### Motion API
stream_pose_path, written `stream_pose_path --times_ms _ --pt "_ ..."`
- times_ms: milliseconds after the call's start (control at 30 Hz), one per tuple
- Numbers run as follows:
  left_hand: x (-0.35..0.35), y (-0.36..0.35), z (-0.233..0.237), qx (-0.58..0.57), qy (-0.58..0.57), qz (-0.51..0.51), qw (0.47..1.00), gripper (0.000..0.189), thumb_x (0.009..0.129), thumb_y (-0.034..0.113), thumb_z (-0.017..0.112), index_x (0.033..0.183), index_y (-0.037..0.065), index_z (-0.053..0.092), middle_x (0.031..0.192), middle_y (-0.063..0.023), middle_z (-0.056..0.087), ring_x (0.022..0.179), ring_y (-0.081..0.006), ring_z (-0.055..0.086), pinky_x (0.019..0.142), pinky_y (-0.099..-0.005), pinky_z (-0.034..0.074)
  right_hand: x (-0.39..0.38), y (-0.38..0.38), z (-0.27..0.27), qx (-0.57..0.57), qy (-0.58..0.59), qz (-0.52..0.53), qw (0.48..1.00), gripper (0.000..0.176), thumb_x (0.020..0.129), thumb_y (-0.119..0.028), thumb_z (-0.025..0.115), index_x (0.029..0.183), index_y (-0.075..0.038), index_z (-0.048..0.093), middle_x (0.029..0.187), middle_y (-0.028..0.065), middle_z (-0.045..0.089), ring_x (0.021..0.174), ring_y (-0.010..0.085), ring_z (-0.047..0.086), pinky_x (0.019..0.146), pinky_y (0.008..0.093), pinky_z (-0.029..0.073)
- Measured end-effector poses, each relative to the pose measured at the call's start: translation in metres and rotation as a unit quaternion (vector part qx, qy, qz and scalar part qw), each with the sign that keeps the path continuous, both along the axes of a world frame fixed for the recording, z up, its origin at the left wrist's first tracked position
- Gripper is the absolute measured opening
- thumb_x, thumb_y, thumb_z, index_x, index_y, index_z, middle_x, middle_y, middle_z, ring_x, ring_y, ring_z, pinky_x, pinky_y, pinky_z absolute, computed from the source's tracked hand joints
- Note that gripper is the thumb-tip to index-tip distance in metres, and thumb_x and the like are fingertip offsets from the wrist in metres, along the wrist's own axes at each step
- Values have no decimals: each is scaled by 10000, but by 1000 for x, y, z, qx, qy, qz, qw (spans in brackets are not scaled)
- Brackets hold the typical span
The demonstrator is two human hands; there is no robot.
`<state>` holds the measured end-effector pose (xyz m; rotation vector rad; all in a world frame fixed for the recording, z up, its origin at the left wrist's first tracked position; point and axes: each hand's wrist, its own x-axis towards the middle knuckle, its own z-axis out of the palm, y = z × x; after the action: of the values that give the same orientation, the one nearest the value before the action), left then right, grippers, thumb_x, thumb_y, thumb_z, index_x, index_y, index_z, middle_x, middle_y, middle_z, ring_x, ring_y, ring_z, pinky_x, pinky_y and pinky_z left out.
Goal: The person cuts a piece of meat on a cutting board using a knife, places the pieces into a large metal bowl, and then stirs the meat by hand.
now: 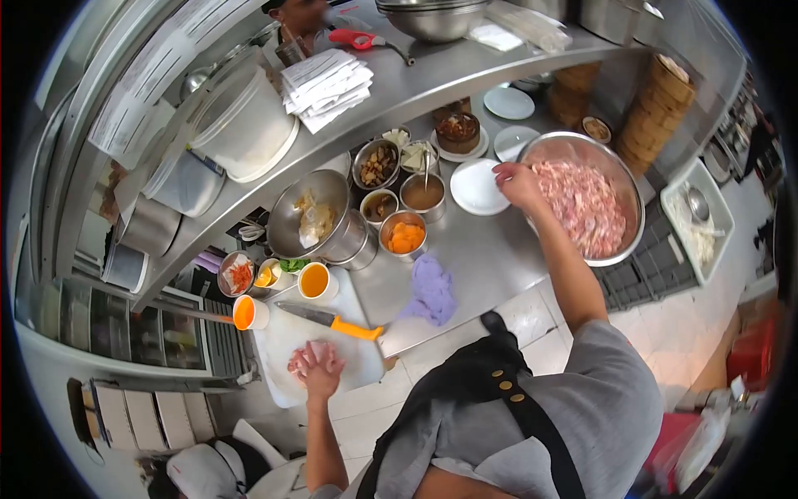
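Observation:
My left hand (317, 371) lies with spread fingers on a piece of raw meat (298, 363) at the lower part of the white cutting board (357, 366). Above it on the board rests a knife (332, 320) with a yellow handle. My right hand (519, 185) is at the left rim of a large steel bowl (633, 208) full of pink chopped raw meat (582, 204), beside a white plate (476, 186). Its fingers look bent together, and what they may hold is too small to make out.
A purple cloth (432, 291) and a tin of orange pieces (406, 237) stand mid-counter. Cups of orange liquid (314, 281) border the board. A shelf (399, 91) crosses above, with a person (303, 21) behind it. Bamboo steamers (657, 108) stand at the right.

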<state>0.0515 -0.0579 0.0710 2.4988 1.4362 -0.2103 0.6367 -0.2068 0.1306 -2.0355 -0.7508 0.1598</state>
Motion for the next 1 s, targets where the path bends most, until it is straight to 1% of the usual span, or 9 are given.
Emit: stream_pose_path --times_ms 33,167,233,367,467,633,733,800,1000 --pt "23 -8 7 39 -96 38 994 575 810 391 675 1302 124 541 1523 -189 187 1393 -428 147 997 -656 276 27 5 6 -1 -4 16 1000 281 774 -81 552 1017 -81 693 853 183 683 772 254 674 747 346 522" --pt "138 -31 26 50 -285 20 957 510 780 201 717 1261 116 567 1424 -165 377 1235 -378 394 1007 -437 372 116 35 46 -55 44 56 996 313 741 -23 537 1020 -31 680 778 142 666 648 209 653 587 325 533" --pt "201 -50 39 25 -325 19 945 510 772 186 722 1254 114 572 1407 -160 396 1215 -369 405 999 -437 378 156 52 52 -70 146 61 985 255 761 -63 553 974 -26 687 827 160 676 607 220 671 494 304 559" --pt "261 -69 48 41 -369 -5 928 508 753 148 730 1238 113 582 1362 -146 438 1143 -343 440 973 -423 401 230 86 22 -21 144 89 985 136 764 -48 576 874 9 633 761 103 625 539 221 635 447 312 537" --pt "277 -70 44 17 -417 21 908 494 772 123 712 1244 85 571 1279 -146 500 1052 -289 510 910 -373 445 263 99 18 -67 172 152 971 194 767 -17 588 958 13 575 758 102 594 523 216 620 446 297 545" --pt "324 -83 49 -96 -492 56 863 488 799 86 684 1265 57 544 1171 -120 559 943 -213 547 824 -310 479 258 109 13 -136 208 162 955 221 784 -39 598 995 9 554 737 98 584 499 198 606 450 281 551" --pt "335 -91 49 -125 -516 66 845 495 818 69 668 1289 44 517 1142 -99 578 890 -174 566 785 -289 486 245 98 26 -167 160 187 955 77 773 -35 589 819 27 597 701 129 617 500 201 610 431 296 530" --pt "331 -95 50 -143 -533 85 829 491 824 52 660 1294 41 515 1111 -94 598 851 -162 581 769 -278 488 234 83 56 -323 106 309 888 114 773 -42 565 790 55 622 708 126 645 545 176 628 466 278 519" --pt "298 -99 42 -170 -517 210 812 467 845 54 637 1297 42 518 1070 -58 618 812 -115 570 647 -244 490 205 30 89 -318 67 346 880 172 772 -59 509 818 15 657 688 102 647 575 137 621 511 261 490"
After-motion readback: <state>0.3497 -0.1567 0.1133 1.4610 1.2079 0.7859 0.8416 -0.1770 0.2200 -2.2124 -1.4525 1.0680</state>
